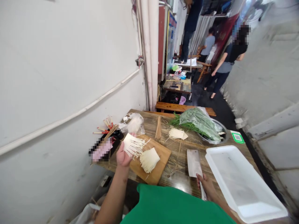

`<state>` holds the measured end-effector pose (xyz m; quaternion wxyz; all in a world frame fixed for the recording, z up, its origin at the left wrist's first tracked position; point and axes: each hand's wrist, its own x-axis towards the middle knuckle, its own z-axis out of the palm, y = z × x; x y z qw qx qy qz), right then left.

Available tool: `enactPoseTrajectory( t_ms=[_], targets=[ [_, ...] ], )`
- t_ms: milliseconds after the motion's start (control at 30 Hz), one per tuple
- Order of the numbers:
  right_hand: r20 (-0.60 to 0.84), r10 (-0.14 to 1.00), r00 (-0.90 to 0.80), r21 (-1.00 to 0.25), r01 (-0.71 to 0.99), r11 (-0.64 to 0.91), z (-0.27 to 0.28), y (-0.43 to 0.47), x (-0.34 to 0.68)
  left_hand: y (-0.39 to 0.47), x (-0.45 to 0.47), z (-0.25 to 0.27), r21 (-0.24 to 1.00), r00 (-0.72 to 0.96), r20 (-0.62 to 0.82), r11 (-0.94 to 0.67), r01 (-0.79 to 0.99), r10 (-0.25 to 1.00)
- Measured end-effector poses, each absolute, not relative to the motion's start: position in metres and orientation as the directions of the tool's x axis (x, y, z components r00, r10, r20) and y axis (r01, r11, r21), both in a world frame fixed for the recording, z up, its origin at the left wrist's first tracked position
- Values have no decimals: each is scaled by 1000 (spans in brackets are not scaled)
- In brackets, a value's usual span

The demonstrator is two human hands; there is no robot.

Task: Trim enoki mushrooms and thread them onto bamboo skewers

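Note:
My left hand [123,155] grips a flat piece of enoki mushrooms [133,145], its thin stems fanning to the right above the cutting board [163,152]. Another enoki bunch [150,159] lies on the board just below it. At the right, my right hand [206,183] is wrapped round the handle of a cleaver [193,163], whose wide blade lies over the table with its face up. A third enoki piece [177,133] with a skewer under it rests behind the board.
Bamboo skewers [158,128] lie behind the board. A plastic bag [135,123] sits back left. Bagged green vegetables [198,121] fill a metal bowl [225,133]. A white tray [247,183] stands right, near a green code card [237,137]. A wall borders the left; people stand farther back.

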<state>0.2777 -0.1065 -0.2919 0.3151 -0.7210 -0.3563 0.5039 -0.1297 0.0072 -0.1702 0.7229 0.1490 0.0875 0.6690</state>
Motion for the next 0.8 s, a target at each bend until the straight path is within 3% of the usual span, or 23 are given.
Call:
enactPoseTrajectory(
  t_ms=[100,433,800],
  targets=[
    [-502,834,230,-802,237,-548,-303,-106,286,13,-116,-161,368,171,80,130,-921,982],
    [-532,810,247,-670,462,-581,-322,-96,309,25,-79,-148,365,198,107,147,-919,974],
    [-493,786,374,-234,812,-534,-317,-77,317,27,-69,-136,344,182,104,136,-929,978]
  ],
)
